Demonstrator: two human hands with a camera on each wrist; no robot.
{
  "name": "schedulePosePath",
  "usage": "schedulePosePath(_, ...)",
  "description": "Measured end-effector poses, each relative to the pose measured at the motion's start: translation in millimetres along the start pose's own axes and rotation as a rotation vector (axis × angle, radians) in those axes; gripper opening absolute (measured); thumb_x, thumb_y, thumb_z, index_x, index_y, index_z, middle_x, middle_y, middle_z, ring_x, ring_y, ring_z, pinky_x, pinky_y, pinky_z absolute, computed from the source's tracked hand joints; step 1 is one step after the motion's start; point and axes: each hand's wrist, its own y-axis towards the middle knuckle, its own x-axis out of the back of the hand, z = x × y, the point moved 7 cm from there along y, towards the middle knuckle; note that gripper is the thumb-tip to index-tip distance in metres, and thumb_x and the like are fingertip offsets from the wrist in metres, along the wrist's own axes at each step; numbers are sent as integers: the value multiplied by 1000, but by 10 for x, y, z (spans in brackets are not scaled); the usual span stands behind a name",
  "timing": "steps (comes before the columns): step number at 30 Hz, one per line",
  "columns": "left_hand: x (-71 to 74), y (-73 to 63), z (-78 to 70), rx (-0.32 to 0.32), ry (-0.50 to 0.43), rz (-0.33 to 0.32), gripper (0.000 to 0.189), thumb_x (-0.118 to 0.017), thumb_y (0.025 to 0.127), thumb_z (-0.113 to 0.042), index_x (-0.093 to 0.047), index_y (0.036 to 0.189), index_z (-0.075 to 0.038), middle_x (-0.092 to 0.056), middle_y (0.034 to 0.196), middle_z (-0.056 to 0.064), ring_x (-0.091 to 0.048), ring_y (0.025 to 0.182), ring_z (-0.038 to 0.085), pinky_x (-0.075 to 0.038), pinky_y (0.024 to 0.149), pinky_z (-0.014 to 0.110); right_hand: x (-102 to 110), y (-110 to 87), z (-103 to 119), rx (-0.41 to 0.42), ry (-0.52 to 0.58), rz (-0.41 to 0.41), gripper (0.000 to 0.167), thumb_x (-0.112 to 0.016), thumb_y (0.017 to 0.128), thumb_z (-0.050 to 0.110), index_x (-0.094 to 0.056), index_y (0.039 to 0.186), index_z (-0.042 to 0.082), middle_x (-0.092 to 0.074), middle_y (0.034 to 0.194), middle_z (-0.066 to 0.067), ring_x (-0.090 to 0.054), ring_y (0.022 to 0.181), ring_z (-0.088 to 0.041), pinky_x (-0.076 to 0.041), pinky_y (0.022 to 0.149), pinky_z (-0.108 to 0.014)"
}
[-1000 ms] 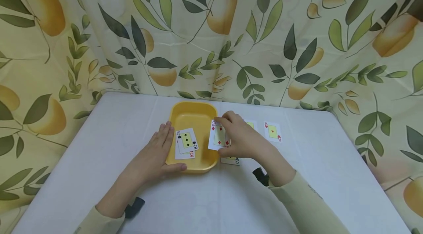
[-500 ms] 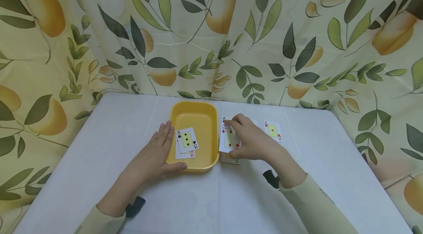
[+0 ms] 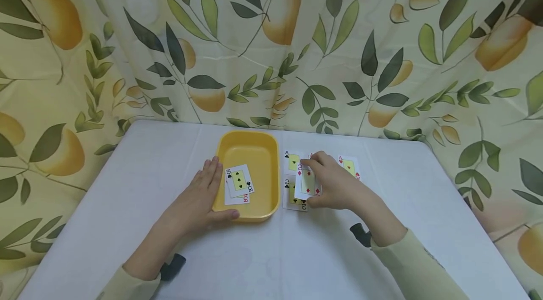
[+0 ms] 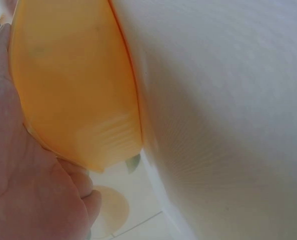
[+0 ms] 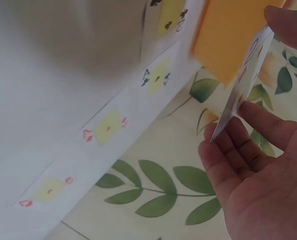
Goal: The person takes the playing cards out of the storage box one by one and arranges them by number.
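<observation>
My right hand (image 3: 337,187) pinches a two of diamonds playing card (image 3: 307,186) by its edges, above the table right of the yellow tray (image 3: 271,149). In the right wrist view the card stands edge-on between thumb and fingers (image 5: 228,160). Beneath it lies a two of clubs (image 3: 292,202), partly covered, with an ace of clubs (image 3: 292,162) just behind. My left hand (image 3: 197,196) rests along the tray's left side, fingers straight, thumb on the near rim. Inside the tray a black three (image 3: 239,180) overlaps a red three (image 3: 237,200).
A red ace (image 3: 349,164) lies farther right, partly behind my right hand. Another red ace (image 5: 106,127) shows between it and the ace of clubs in the right wrist view. A fruit-patterned curtain (image 3: 254,55) hangs behind the white table (image 3: 254,262).
My right hand has carried the two of diamonds rightward, from the tray's right rim to over the two of clubs. The ace of clubs has come into sight. My left hand stays put.
</observation>
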Motion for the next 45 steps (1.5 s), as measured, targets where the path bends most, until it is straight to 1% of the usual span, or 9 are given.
schedulePosePath(2, 0, -6, 0, 3, 5, 0, 124, -56, 79, -82, -4, 159, -3, 7, 168, 10, 6, 155, 27, -13, 125, 47, -10, -16, -27, -1, 4, -1, 92, -89, 66, 31, -49, 147, 12, -46, 138, -8, -49, 123, -25, -51, 102, -43)
schedulePosePath(5, 3, -15, 0, 5, 5, -2, 124, -56, 79, -82, -4, 160, -3, 7, 168, 10, 5, 155, 27, -13, 125, 47, -16, -37, -58, 4, 11, -11, 92, -89, 65, 30, -50, 146, 11, -47, 136, -8, -50, 121, -24, -52, 101, -42)
schedulePosePath(9, 4, -26, 1, 4, 4, -9, 124, -56, 79, -82, -4, 159, -3, 6, 168, 10, 5, 155, 27, -13, 125, 47, -42, -59, -103, 12, 9, -15, 91, -88, 65, 30, -50, 146, 10, -48, 132, -6, -51, 114, -22, -53, 95, -38)
schedulePosePath(17, 9, -36, 7, 0, 4, -14, 125, -55, 78, -83, -5, 159, -3, 5, 168, 11, 4, 155, 28, -13, 125, 48, -117, -94, -218, -6, -12, -2, 90, -89, 65, 30, -52, 144, 10, -50, 129, -7, -51, 109, -21, -54, 87, -33)
schedulePosePath(21, 2, -30, 6, -2, 6, -17, 125, -55, 78, -83, -5, 160, -3, 5, 168, 11, 4, 155, 28, -13, 125, 47, -149, -119, -275, -15, -16, -2, 90, -90, 64, 28, -53, 144, 9, -50, 130, -8, -51, 110, -22, -53, 87, -34)
schedulePosePath(28, 0, -31, 10, 5, 6, -7, 125, -56, 79, -82, -4, 160, -3, 7, 168, 10, 6, 155, 27, -13, 125, 47, -227, -161, -359, -20, -13, 11, 89, -91, 64, 26, -54, 142, 9, -51, 129, -8, -50, 106, -21, -51, 84, -32)
schedulePosePath(32, 10, -22, 3, 1, 8, -6, 125, -56, 78, -82, -4, 160, -3, 7, 168, 10, 5, 155, 27, -13, 125, 47, -273, -177, -408, -29, -15, 22, 88, -91, 64, 26, -54, 142, 9, -51, 129, -8, -50, 107, -21, -52, 85, -33)
schedulePosePath(41, -1, -4, 11, -2, 4, -4, 125, -55, 78, -83, -3, 160, -4, 7, 168, 9, 6, 155, 26, -13, 125, 47, -328, -179, -481, -38, -18, 37, 89, -91, 65, 25, -53, 143, 9, -51, 132, -10, -50, 112, -24, -53, 93, -39)
schedulePosePath(45, -10, 3, 16, 3, 3, 0, 125, -54, 78, -84, -3, 160, -5, 8, 168, 8, 7, 155, 25, -12, 125, 47, -351, -175, -499, -39, -18, 46, 90, -92, 65, 25, -52, 144, 9, -50, 132, -10, -50, 112, -25, -53, 93, -40)
